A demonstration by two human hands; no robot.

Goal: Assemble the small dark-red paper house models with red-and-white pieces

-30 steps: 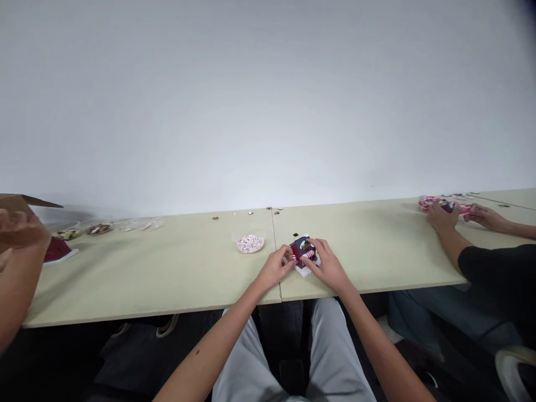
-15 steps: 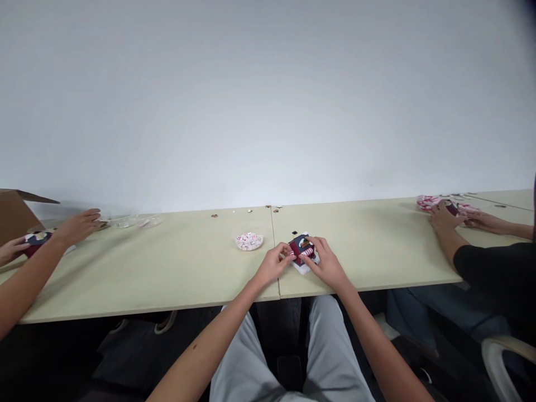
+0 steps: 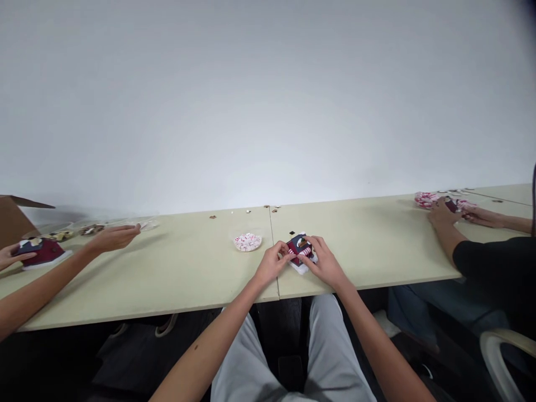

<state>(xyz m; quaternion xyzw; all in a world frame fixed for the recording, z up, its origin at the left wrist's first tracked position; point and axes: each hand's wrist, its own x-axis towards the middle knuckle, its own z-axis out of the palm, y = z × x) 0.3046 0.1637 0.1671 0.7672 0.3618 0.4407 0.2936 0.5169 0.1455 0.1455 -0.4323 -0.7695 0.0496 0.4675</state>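
left hand (image 3: 271,264), right hand (image 3: 324,259) | fingers closed on navy-and-maroon felt craft (image 3: 300,249) | co-worker's hand (image 3: 114,238) has slid rightward along tabletop (image 3: 188,268)

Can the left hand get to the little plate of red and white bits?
Probably yes. The left hand sits close to the plate, and I can see nothing in the way between them. Its fingers are on the felt piece, though, so it would need to let go first.
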